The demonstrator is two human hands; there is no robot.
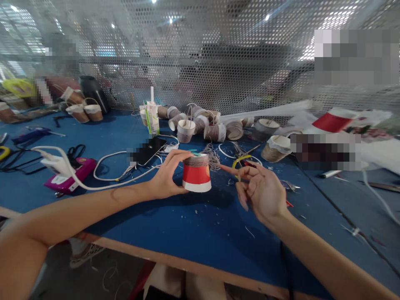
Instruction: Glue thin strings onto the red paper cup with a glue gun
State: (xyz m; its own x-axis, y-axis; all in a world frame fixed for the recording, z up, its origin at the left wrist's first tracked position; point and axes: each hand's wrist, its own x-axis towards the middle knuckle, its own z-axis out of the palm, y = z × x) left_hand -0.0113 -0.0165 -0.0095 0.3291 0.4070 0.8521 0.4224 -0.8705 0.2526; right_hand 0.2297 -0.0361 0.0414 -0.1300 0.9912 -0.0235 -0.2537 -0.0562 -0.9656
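Gripping an inverted red-and-white paper cup (pixel 196 174) at frame centre, the left hand (pixel 167 177) had its fingers closed round the cup's side and upturned base, the cup resting on the blue tabletop (pixel 193 229). The right hand (pixel 258 189) stood just beside the cup, apart from it, forefinger extended toward it, other fingers loosely curled and holding nothing visible. Behind lay a cluster of brown twine-wrapped cups (pixel 200 123).

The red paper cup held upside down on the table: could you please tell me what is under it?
The red paper cup stands rim-down on the blue table, gripped by the left hand. Only tabletop shows around it; its wall hides anything beneath.
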